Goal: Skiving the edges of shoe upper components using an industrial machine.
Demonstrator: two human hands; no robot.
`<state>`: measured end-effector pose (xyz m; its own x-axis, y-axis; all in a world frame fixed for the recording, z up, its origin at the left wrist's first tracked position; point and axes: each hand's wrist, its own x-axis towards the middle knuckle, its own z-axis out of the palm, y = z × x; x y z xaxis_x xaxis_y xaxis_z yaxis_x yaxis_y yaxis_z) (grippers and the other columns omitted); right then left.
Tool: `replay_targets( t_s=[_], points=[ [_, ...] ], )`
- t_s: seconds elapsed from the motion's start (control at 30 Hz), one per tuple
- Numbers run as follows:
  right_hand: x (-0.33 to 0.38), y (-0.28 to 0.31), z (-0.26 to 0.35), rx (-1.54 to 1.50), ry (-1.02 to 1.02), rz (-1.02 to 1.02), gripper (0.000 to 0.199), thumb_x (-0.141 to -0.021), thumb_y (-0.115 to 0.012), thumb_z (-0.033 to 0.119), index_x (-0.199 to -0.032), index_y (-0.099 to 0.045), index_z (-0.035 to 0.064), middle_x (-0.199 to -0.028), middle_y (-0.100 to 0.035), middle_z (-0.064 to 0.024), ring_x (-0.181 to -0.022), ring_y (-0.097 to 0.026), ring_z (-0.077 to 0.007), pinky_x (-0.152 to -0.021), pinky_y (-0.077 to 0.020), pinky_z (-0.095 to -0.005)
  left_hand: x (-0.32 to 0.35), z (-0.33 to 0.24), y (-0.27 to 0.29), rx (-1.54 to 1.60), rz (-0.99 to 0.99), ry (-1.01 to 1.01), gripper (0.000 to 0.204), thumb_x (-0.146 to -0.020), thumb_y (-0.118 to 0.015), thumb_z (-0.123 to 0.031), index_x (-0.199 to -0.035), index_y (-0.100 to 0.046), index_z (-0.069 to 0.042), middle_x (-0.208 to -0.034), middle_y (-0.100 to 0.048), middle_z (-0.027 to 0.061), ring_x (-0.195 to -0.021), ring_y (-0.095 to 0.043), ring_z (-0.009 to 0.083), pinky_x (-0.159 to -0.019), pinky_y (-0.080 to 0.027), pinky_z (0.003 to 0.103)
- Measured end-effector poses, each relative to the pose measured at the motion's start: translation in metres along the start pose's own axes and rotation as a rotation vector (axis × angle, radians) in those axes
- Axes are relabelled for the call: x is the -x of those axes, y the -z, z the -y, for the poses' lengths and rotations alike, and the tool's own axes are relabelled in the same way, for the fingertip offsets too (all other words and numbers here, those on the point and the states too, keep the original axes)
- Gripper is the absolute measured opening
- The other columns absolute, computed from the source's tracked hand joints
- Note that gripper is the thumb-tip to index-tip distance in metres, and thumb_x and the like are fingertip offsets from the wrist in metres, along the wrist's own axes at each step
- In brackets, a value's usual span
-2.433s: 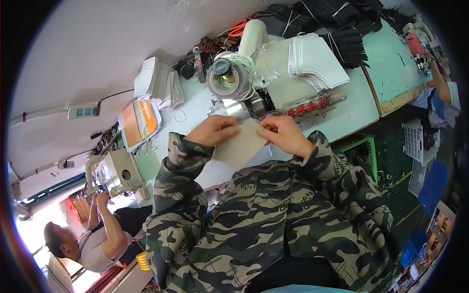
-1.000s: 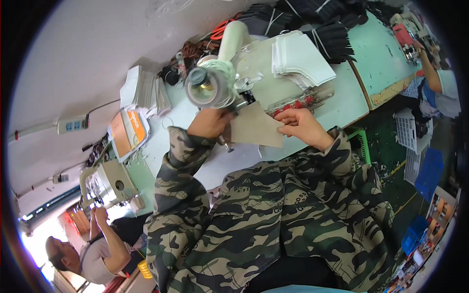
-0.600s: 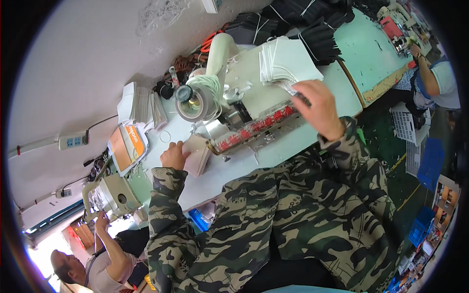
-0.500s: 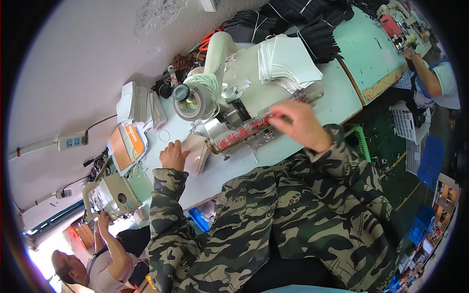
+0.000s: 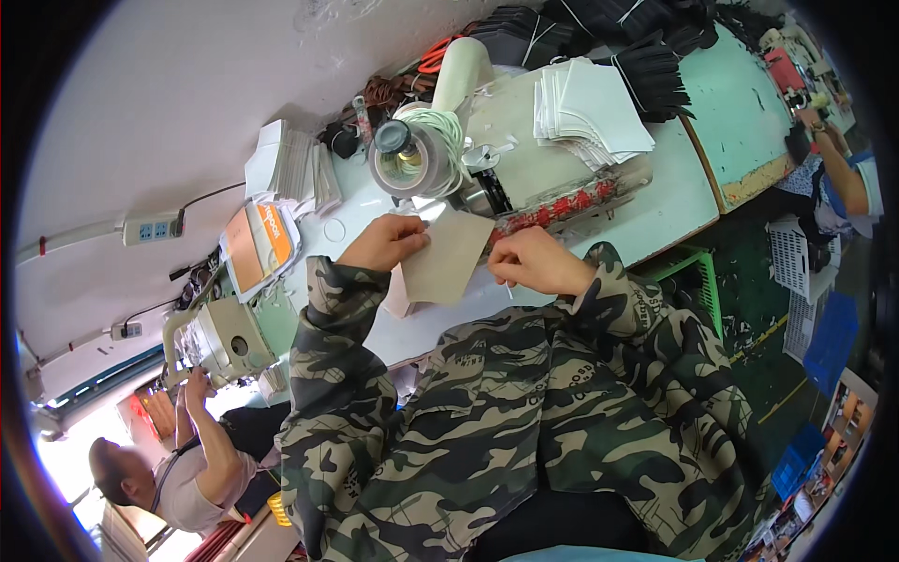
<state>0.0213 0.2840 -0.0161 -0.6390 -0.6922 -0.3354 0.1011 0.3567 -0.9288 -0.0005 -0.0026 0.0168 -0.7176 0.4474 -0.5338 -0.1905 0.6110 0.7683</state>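
My left hand (image 5: pixel 386 245) is closed on the upper left edge of a beige sheet (image 5: pixel 449 258), which hangs tilted in front of the machine (image 5: pixel 552 208) with its worn red and grey bar. Just right of the sheet's edge, my right hand (image 5: pixel 541 262) has its fingers drawn together, slightly apart from the sheet. Whether anything is between those fingertips is too small to tell. Beneath the sheet, a stack of similar pieces (image 5: pixel 397 298) on the table is partly hidden. Pale cord (image 5: pixel 451 140) is wound around the machine's round part.
Stacked white sheets (image 5: pixel 595 108) lie on the machine's bed; more white pieces (image 5: pixel 290 169) stand by the wall. Black bundles (image 5: pixel 651 80) sit at the back. A green crate (image 5: pixel 698 281) is right of the table (image 5: pixel 655 211). Other people work at left and far right.
My left hand has lifted a beige sheet from the stack and moved right. My right hand has come down and left from the red bar. The whole view has shifted slightly.
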Motion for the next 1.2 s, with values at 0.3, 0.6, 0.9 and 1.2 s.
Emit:
replay_targets(
  t_s=[0.3, 0.6, 0.9, 1.2],
  points=[
    [-0.003, 0.033, 0.015, 0.168, 0.155, -0.299, 0.022, -0.083, -0.068, 0.021, -0.094, -0.068, 0.002, -0.076, -0.07, -0.0132, -0.069, -0.068, -0.0291, -0.065, -0.0522, -0.0353, -0.019, -0.005, 0.02, -0.085, 0.176, 0.122, 0.023, -0.093, -0.059, -0.021, -0.097, -0.067, 0.0, -0.082, -0.064, 0.0018, -0.079, -0.055, 0.0102, -0.077, -0.045, 0.028],
    [-0.046, 0.078, 0.038, 0.693, 0.067, -0.17, 0.051, -0.071, -0.072, 0.029, -0.115, -0.065, 0.0052, -0.099, -0.07, -0.0139, -0.099, -0.062, -0.0327, -0.086, -0.0491, -0.0431, -0.035, -0.04, -0.018, -0.341, -0.181, -0.193, 0.024, -0.092, -0.06, -0.018, -0.107, -0.067, 0.0, -0.079, -0.067, 0.0101, -0.064, -0.065, 0.0175, -0.058, -0.052, 0.032],
    [-0.007, 0.086, 0.031, -0.105, 0.2, -0.172, 0.013, -0.084, -0.069, 0.005, -0.096, -0.067, 0.0014, -0.083, -0.067, -0.0007, -0.075, -0.056, -0.0031, -0.069, -0.0464, -0.0221, 0.013, -0.041, -0.052, 0.509, 0.045, 0.108, 0.037, -0.103, -0.042, -0.029, -0.12, -0.055, 0.002, -0.082, -0.065, 0.0046, -0.045, -0.059, 0.0129, -0.04, -0.04, 0.02],
    [0.009, -0.011, -0.013, -0.274, -0.134, -0.255, 0.024, -0.079, -0.073, 0.014, -0.093, -0.07, -0.0046, -0.08, -0.072, -0.0138, -0.072, -0.069, -0.0147, -0.066, -0.0534, -0.0274, 0.0, -0.006, -0.03, -0.098, -0.127, 0.12, 0.029, -0.092, -0.054, -0.023, -0.098, -0.064, 0.004, -0.073, -0.061, 0.019, -0.073, -0.061, 0.0294, -0.07, -0.046, 0.039]
  ],
)
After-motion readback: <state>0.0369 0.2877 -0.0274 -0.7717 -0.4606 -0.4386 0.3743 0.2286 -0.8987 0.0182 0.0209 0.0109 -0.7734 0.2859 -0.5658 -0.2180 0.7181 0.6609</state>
